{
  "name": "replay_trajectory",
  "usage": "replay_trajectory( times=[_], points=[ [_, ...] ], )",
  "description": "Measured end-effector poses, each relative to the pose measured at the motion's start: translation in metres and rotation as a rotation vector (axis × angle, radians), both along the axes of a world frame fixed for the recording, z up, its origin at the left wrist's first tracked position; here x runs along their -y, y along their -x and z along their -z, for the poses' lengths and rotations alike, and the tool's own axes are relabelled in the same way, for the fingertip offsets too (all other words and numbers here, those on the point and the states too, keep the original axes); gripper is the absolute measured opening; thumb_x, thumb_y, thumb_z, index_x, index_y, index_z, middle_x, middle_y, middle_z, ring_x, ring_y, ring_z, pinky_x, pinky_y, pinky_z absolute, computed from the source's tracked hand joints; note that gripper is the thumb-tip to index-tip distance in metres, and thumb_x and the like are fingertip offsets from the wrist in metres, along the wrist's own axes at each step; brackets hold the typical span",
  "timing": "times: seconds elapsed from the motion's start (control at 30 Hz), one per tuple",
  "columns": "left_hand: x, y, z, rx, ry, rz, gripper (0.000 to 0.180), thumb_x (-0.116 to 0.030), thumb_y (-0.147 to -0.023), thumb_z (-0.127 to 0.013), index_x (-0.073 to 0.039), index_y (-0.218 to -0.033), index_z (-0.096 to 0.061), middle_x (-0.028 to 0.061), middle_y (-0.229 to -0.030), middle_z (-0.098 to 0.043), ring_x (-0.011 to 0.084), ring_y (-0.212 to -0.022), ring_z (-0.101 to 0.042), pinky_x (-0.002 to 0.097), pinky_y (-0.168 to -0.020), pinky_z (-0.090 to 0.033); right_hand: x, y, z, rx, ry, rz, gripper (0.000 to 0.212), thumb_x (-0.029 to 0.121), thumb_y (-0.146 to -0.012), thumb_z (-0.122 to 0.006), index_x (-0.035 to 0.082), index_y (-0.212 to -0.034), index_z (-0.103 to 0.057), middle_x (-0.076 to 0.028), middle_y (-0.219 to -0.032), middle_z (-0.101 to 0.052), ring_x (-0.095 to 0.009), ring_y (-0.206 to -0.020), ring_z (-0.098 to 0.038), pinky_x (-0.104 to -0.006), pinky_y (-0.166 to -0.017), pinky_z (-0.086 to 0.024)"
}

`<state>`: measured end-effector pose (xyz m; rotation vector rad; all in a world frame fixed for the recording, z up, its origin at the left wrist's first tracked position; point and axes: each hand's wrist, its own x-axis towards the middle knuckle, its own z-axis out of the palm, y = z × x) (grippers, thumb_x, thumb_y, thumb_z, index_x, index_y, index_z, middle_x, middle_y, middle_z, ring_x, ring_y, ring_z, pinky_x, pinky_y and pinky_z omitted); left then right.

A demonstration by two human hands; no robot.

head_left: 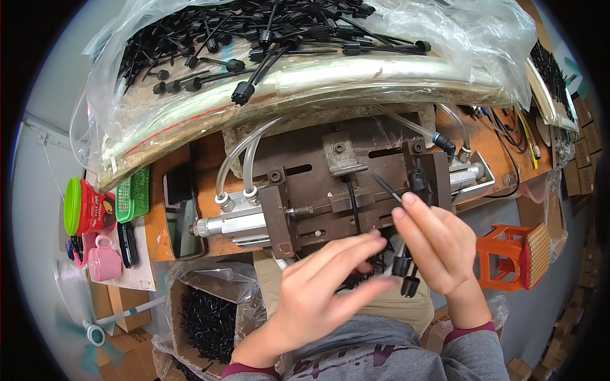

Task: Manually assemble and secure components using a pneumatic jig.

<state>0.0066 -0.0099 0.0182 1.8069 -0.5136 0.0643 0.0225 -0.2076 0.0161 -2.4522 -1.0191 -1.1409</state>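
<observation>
The person's right hand [438, 247] is up over the near edge of a brown metal fixture [318, 219], its thumb and fingers closed narrowly on a thin dark rod [386, 188] that slants up and to the left, and below that hand, just beside its palm, I see two black toothed heads [410, 287]. The left hand [318, 289] is just beside it, thumb well away from the fingers; black pieces show in that gap, though I can't tell whether it grips any. Another black rod [353, 203] lies in the middle of the fixture, under a bolted metal bracket [340, 155]. Silver cylinders with clear hoses flank the fixture on the wooden table [157, 236]. Beyond it, a heap of black toothed rods [254, 38] lies among clear plastic sheeting [445, 38], and at the person's left a plastic-lined carton [244, 315] holds more small black pieces
</observation>
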Motion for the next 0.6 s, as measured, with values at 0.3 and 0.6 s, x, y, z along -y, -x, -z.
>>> replay_trajectory(
  times=[0.3,0.6],
  points=[
    [-0.008,0.01,-0.012,0.071,0.0,0.041,0.037,-0.003,-0.067,-0.088,0.0,-0.101,-0.075,0.0109,-0.095,-0.072,0.0161,-0.074,-0.067,0.0263,-0.065,-0.054,0.003,-0.001,0.0,-0.036,-0.009,-0.007,0.026,0.003,-0.079,-0.07,-0.006,-0.104,-0.073,-0.021,-0.111,-0.069,-0.023,-0.075,-0.069,-0.0302,-0.068,-0.058],
    [0.004,0.001,0.022,0.428,-0.561,-0.118,0.032,-0.005,-0.069,-0.081,-0.001,-0.099,-0.073,0.0165,-0.124,-0.067,0.0212,-0.079,-0.069,0.0313,-0.067,-0.055,0.007,0.007,-0.006,-0.412,-0.64,0.039,0.019,-0.006,-0.083,-0.074,-0.003,-0.101,-0.068,-0.022,-0.105,-0.07,-0.024,-0.086,-0.073,-0.0308,-0.073,-0.061]
  ],
)
